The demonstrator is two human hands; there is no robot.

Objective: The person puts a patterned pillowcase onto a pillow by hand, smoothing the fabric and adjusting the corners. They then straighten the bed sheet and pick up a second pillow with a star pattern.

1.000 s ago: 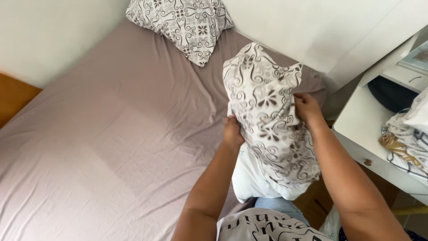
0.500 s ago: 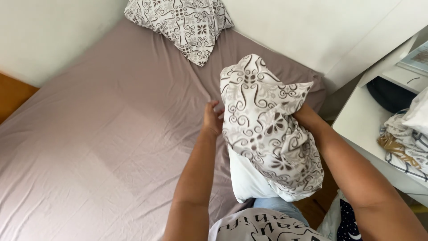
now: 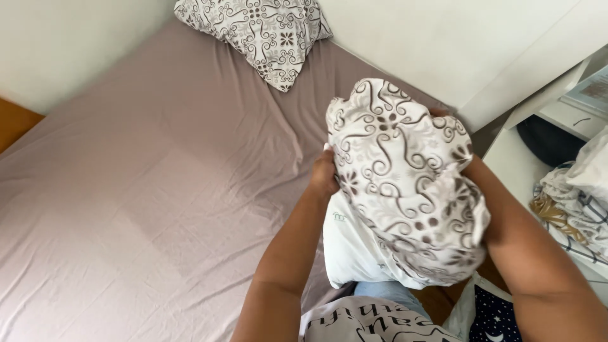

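Note:
I hold a white pillow [image 3: 351, 247] upright against my lap, half inside a white pillowcase with brown swirls [image 3: 402, 177]. My left hand [image 3: 323, 177] grips the pillowcase's left edge, fingers closed on the cloth. My right hand [image 3: 457, 155] is mostly hidden behind the bunched cloth on the right side; only the wrist and forearm show, pressed against the fabric. The pillow's bare lower end sticks out below the case.
A bed with a mauve fitted sheet [image 3: 152, 183] fills the left. A second patterned pillow [image 3: 266, 31] lies at its head by the white wall. A white desk [image 3: 516, 158] with crumpled cloth [image 3: 573, 202] stands at the right. A dark star-print bag [image 3: 494, 316] sits by my leg.
The pillowcase has been worked further down over the pillow and bunched up. My left hand rose along its left edge, then dropped a little; my right hand slipped behind the cloth.

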